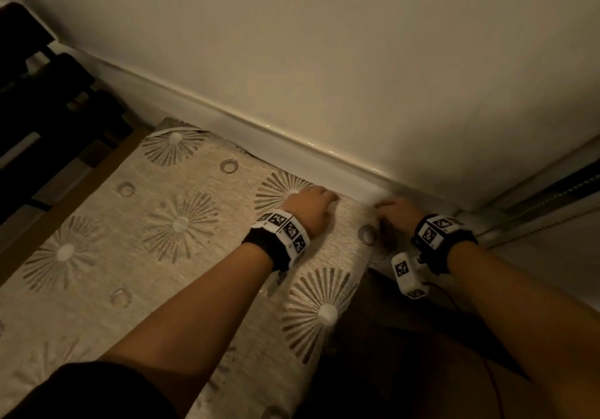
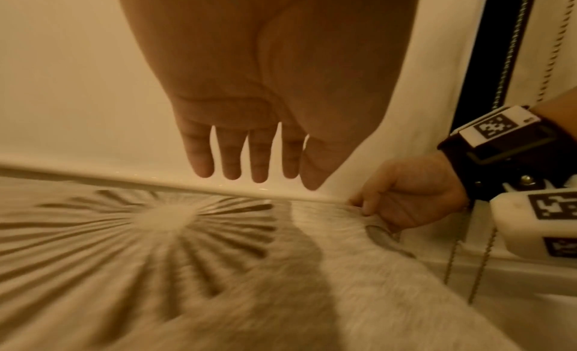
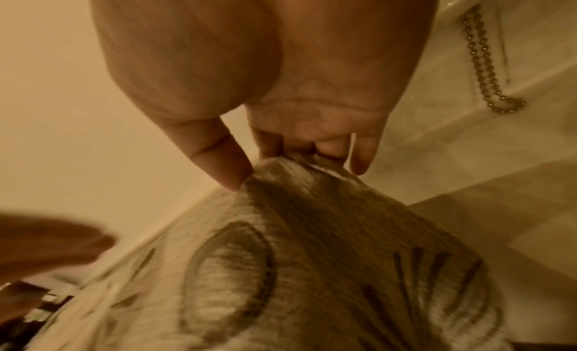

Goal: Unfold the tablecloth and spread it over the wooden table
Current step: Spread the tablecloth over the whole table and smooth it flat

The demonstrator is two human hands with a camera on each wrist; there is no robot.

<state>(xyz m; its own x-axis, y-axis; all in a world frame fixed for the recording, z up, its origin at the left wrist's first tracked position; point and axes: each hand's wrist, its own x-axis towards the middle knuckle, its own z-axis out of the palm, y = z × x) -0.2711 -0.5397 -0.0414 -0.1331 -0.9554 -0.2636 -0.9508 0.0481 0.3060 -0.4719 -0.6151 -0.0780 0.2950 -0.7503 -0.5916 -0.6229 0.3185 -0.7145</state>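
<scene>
Beige woven tablecloth with sunburst and ring patterns (image 1: 181, 223) already lies across most of the wooden tabletop (image 1: 97, 175), its far edge against the white wall (image 1: 324, 61). I judge the spreading nearly done, with only this far right corner left to set. My left hand (image 1: 311, 207) hovers flat, fingers straight, just above the cloth. My right hand (image 1: 397, 212) has its grip clamped on the corner hem. Next: draw that corner taut and lay it down, keeping off the beaded blind chain (image 3: 487, 67).

Pale wall (image 1: 324, 45), dim warm light
</scene>
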